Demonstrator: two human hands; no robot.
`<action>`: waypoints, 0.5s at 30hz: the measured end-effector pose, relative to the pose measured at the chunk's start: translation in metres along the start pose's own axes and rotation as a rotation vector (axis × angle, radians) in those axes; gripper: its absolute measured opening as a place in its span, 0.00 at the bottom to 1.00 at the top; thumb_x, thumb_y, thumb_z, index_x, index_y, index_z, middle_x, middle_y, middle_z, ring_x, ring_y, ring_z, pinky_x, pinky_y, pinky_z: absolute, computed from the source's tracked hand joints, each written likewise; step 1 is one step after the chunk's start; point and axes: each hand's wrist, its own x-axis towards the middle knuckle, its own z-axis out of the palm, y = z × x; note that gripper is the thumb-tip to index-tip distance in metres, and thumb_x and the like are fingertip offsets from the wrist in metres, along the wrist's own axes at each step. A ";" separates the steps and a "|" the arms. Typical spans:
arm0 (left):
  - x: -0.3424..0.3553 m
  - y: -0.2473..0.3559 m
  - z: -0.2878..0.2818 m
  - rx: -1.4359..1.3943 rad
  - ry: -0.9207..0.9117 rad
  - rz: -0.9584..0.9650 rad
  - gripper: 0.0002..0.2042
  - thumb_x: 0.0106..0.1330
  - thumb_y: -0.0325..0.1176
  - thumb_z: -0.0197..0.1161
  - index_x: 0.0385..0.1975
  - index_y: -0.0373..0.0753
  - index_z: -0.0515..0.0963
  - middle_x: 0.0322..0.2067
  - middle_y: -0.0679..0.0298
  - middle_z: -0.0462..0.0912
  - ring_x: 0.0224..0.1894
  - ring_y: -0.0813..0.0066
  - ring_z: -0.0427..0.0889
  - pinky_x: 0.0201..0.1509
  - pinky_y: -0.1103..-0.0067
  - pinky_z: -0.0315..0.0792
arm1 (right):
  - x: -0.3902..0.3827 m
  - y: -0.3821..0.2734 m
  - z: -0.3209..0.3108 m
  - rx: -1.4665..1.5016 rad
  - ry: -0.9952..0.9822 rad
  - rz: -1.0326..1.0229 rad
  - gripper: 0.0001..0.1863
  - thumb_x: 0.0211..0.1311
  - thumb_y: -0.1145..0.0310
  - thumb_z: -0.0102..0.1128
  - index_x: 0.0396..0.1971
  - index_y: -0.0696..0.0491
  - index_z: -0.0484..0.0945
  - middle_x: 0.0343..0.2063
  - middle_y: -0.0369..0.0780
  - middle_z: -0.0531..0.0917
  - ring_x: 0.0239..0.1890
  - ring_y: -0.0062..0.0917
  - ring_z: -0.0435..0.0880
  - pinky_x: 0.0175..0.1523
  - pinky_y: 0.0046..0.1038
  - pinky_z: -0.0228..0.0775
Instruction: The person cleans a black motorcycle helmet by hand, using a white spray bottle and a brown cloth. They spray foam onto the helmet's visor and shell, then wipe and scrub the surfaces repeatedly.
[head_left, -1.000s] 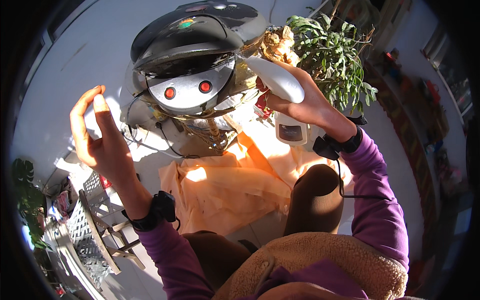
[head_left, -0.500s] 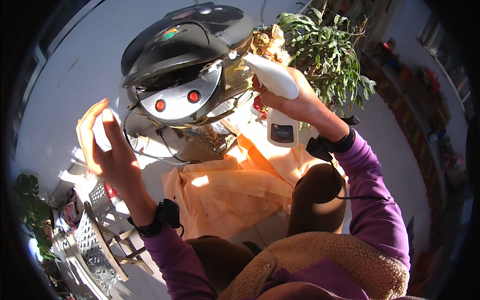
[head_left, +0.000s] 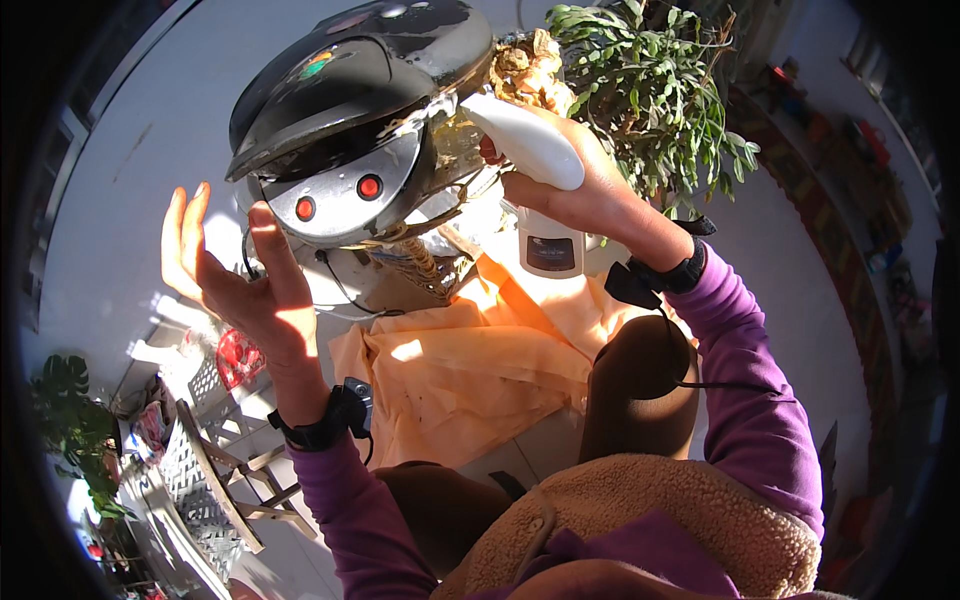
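My right hand point(head_left: 580, 210) grips a white spray bottle point(head_left: 530, 140) with a red trigger and a dark label, its nozzle up against the right side of a black appliance point(head_left: 345, 95). The appliance has a glossy, speckled hood and a silver panel point(head_left: 340, 160) with two red buttons, and stands on a woven support point(head_left: 425, 265) with cables hanging down. My left hand point(head_left: 235, 265) is raised palm up at the appliance's lower left, fingers apart and bent, holding nothing, with the thumb near the panel's left edge.
An orange cloth point(head_left: 450, 380) lies between the appliance and my knees point(head_left: 640, 380). A leafy plant point(head_left: 660, 100) stands at the back right, another point(head_left: 75, 420) at the far left. A wooden chair point(head_left: 210, 470) with woven seat is at lower left, cluttered shelves point(head_left: 870, 230) along the right.
My left hand has moved right and turned more palm up, closer to the panel. The appliance and the bottle in my right hand appear farther left and higher in the view.
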 end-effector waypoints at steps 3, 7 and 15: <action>-0.023 -0.011 0.018 0.033 0.099 0.259 0.34 0.66 0.46 0.68 0.66 0.37 0.62 0.66 0.50 0.60 0.67 0.51 0.64 0.74 0.55 0.53 | -0.006 0.004 0.000 0.005 0.033 -0.059 0.21 0.52 0.72 0.66 0.49 0.53 0.81 0.38 0.36 0.86 0.38 0.19 0.84 0.45 0.27 0.77; -0.062 -0.019 0.052 0.145 -0.097 0.383 0.51 0.50 0.57 0.78 0.70 0.42 0.57 0.68 0.44 0.58 0.72 0.43 0.56 0.74 0.43 0.43 | -0.017 0.011 -0.008 0.031 -0.033 0.027 0.23 0.54 0.75 0.66 0.54 0.53 0.80 0.40 0.36 0.86 0.40 0.20 0.84 0.47 0.26 0.77; -0.068 -0.026 0.069 0.072 -0.184 0.139 0.59 0.37 0.44 0.87 0.72 0.48 0.56 0.72 0.41 0.50 0.74 0.32 0.45 0.70 0.34 0.40 | -0.066 0.050 -0.052 0.245 -0.033 0.243 0.35 0.51 0.77 0.66 0.65 0.53 0.73 0.47 0.39 0.86 0.47 0.25 0.84 0.56 0.30 0.76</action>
